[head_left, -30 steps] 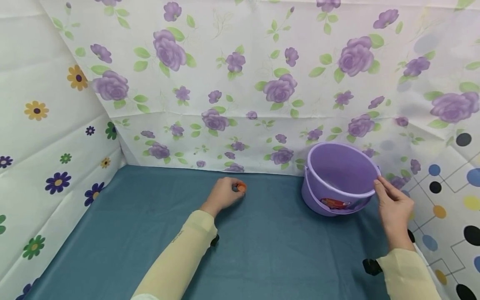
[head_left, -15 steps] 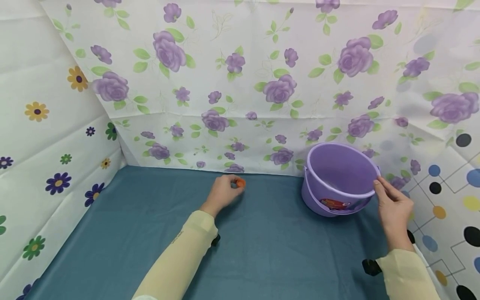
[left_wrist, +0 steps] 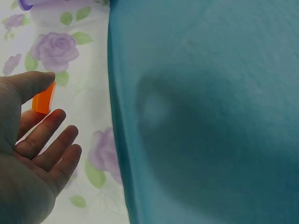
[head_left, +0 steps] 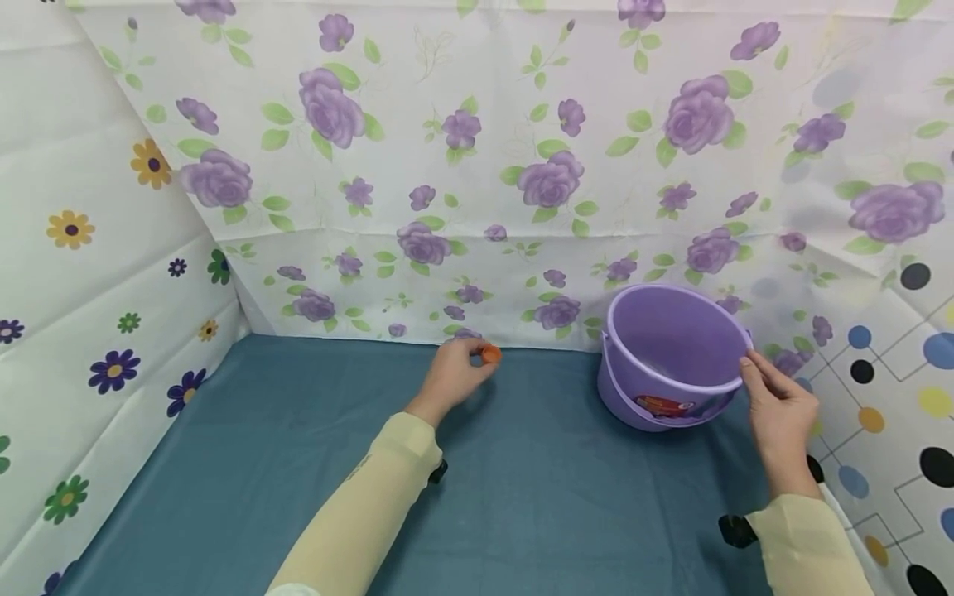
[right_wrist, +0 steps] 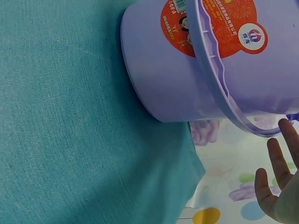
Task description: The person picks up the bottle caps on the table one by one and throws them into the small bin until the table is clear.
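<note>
A small orange cap [head_left: 490, 354], round and hollow-looking, is pinched between the thumb and fingers of my left hand [head_left: 456, 372]. In the left wrist view the orange cap [left_wrist: 43, 98] shows side-on, and the other fingers of that hand spread loosely below it. To the right stands a purple bucket [head_left: 622, 377], upright on the blue cloth, its handle hanging down in front. My right hand [head_left: 778, 410] pinches the bucket's rim at the right side. Only some of its fingers [right_wrist: 275, 158] show in the right wrist view; the thumb is outside it.
A blue-green cloth [head_left: 537, 497] covers the table. Behind it rises a white sheet [head_left: 492, 182] with purple roses. Patterned sheets also close off the left side [head_left: 89, 298] and the right side [head_left: 917, 397]. The bucket stands close to the back sheet.
My left hand has moved slightly away from me and to the right with the orange cap. The right hand and the bucket have stayed in place; the head view has shifted slightly.
</note>
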